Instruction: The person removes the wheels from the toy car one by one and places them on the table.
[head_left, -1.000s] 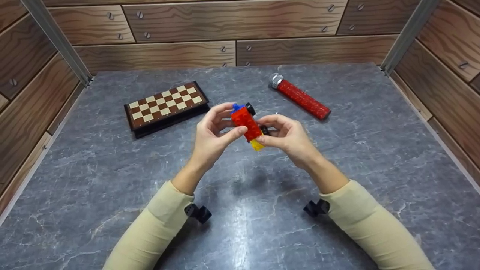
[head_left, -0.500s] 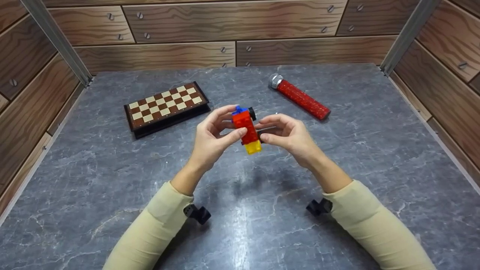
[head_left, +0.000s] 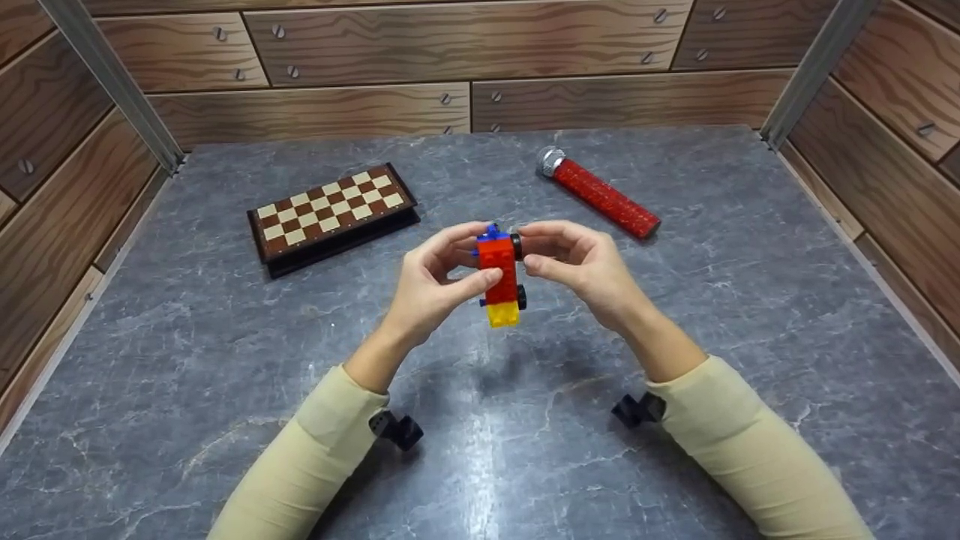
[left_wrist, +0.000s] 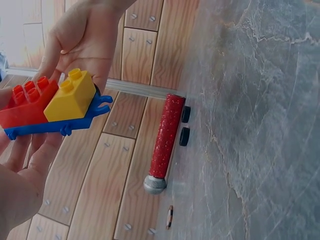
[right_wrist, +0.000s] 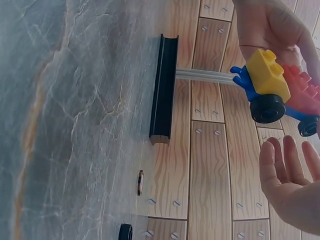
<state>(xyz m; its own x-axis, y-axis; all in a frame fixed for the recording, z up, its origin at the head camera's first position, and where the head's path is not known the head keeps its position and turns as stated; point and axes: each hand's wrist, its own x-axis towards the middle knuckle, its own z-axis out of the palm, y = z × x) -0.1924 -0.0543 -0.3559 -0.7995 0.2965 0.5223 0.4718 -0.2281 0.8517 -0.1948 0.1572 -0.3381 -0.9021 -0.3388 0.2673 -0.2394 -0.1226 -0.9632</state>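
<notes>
My left hand grips a toy car, its thumb on the red brick. The car has a blue base, a red block and a yellow block, which points toward me. Wheels sit on its right side, one black wheel by the yellow block; bare blue axle stubs show on its left side. My right hand has its thumb and fingertips close around the far wheel, with a gap between thumb and fingers.
A folded chessboard lies back left on the grey table. The red microphone lies back right. In the left wrist view, two loose black wheels and a small disc are on the table; the hands hide them in the head view.
The toy car has turned upright in the head view and shifted slightly toward me. My right fingers have left the wheel near the yellow block and moved to the far wheel.
</notes>
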